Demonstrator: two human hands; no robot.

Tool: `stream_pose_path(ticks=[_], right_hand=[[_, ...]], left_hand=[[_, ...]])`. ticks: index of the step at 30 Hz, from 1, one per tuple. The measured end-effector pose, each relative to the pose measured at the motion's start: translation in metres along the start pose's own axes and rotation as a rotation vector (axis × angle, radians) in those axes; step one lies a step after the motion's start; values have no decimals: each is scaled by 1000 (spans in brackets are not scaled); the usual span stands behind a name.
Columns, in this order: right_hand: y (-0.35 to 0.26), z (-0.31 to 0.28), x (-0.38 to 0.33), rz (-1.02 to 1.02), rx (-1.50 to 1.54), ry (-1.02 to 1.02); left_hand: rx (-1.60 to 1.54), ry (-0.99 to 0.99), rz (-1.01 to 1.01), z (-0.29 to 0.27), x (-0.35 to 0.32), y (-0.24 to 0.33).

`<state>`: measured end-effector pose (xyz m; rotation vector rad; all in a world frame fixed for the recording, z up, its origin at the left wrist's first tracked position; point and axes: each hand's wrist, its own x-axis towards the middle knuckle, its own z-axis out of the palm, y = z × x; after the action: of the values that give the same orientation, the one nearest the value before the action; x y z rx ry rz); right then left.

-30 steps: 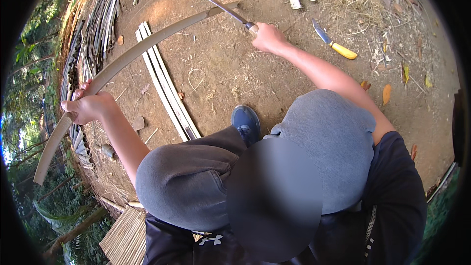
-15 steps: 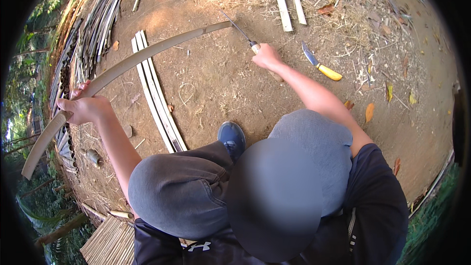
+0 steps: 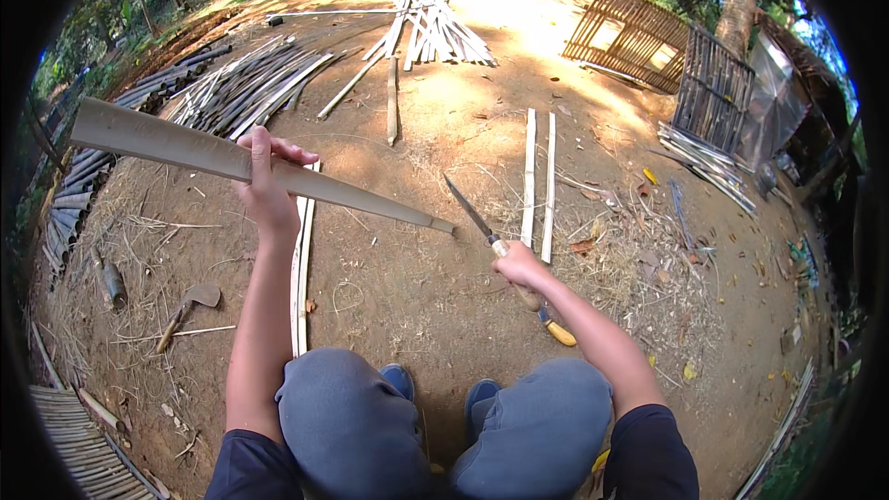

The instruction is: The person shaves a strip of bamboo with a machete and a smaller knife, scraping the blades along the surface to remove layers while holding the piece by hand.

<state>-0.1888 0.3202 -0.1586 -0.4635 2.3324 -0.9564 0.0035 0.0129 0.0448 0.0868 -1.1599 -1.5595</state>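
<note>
My left hand (image 3: 270, 187) is closed around a long split bamboo strip (image 3: 361, 201), with the thumb on its upper side. The strip's broad end rises to the left, and its thin end slopes down toward the middle. In my right hand (image 3: 520, 267) is a long-bladed knife (image 3: 472, 209), gripped by its wooden handle. Its dark blade points up and left, just to the right of the strip's thin end and apart from it. Below my right hand, on the ground, lies a second knife with a yellow handle (image 3: 558, 331), its blade partly hidden by my right hand and forearm.
Pale split strips (image 3: 300, 289) lie under my left arm, and two more strips (image 3: 530, 171) lie ahead of my right hand. A pile of dark bamboo (image 3: 245, 83) is at the far left. A small hatchet-like tool (image 3: 190, 310) rests at left. Bamboo panels (image 3: 630, 32) stand far right.
The view has tilted up, showing more of the yard. The strip's broad end is now raised at the left, and the knife in my right hand has come away from the strip's thin end.
</note>
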Motion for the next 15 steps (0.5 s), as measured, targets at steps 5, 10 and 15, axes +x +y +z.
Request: stream_pose_path(ticks=[5, 10, 15], right_hand=[[-111, -31, -56, 63, 240, -225], [-180, -38, -115, -6, 348, -269], [-222, -24, -156, -158, 385, -321]], left_hand=[[-70, 69, 88, 4, 25, 43], [-211, -14, 68, -5, 41, 65], [-268, -223, 75, -12, 25, 69]])
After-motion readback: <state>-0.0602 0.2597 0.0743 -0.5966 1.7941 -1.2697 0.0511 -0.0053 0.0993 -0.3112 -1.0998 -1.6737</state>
